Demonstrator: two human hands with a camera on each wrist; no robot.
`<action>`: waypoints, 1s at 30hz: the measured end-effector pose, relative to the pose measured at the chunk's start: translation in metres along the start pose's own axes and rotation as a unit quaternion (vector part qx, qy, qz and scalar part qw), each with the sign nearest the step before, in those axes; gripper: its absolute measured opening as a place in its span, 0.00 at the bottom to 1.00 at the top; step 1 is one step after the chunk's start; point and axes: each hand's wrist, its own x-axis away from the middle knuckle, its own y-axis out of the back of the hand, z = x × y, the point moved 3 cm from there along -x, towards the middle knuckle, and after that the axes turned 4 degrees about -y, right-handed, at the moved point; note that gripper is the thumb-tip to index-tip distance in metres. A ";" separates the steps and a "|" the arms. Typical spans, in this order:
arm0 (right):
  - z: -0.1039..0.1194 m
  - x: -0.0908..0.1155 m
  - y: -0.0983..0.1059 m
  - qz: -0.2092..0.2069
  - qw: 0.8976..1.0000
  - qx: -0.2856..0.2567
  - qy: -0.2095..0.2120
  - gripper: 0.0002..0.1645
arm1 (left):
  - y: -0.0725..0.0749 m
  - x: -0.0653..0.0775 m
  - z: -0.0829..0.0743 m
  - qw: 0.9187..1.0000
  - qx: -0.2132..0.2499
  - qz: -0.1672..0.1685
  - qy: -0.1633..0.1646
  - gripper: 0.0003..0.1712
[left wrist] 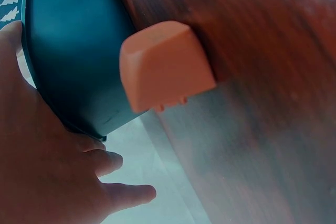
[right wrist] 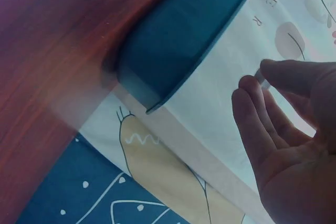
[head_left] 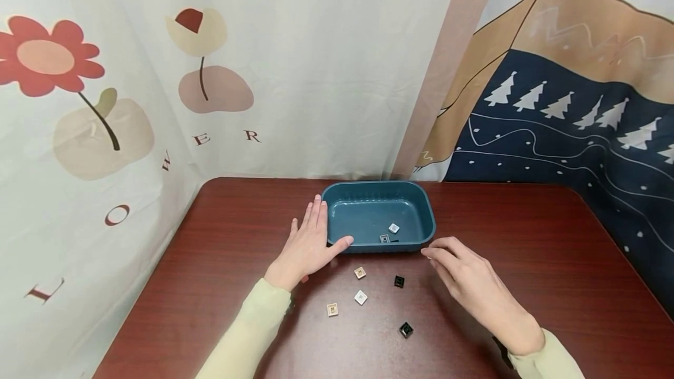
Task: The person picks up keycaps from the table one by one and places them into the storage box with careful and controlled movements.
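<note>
My left hand [head_left: 308, 247] rests straight-fingered against the left end of a blue-green plastic bin [head_left: 429, 209], its thumb over the front rim. Off the bin's right front corner, my right hand [head_left: 468, 276] pinches a small pale keycap [right wrist: 263, 81] between thumb and fingertips; the fingers hide most of it. Inside the bin lie a white keycap [head_left: 394, 228] and another pale one [head_left: 384, 238], beside a dark piece partly hidden by the front wall. Close to my left wrist sits an orange keycap [left wrist: 168, 69], large in the left wrist view.
In front of the bin, a white keycap [head_left: 360, 297], two beige keycaps [head_left: 360, 273] and two black keycaps [head_left: 399, 281] lie scattered on the dark red wooden table [head_left: 237, 227]. Behind the table's far edge hangs a printed curtain [head_left: 326, 75].
</note>
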 end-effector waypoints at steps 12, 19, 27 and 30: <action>0.001 -0.012 -0.003 -0.020 1.000 -0.003 0.010 0.25 | 0.001 0.000 0.000 1.000 0.002 0.002 -0.005 0.65; -0.004 -0.024 -0.008 -0.029 1.000 -0.008 0.007 0.22 | 0.000 0.000 0.000 1.000 0.001 0.000 -0.004 0.66; -0.009 -0.037 -0.017 -0.022 0.999 -0.020 -0.026 0.21 | 0.000 0.000 0.000 1.000 0.002 0.000 -0.002 0.65; -0.011 -0.041 -0.020 -0.023 0.999 -0.028 -0.030 0.21 | 0.000 0.001 0.000 1.000 0.002 0.001 -0.003 0.66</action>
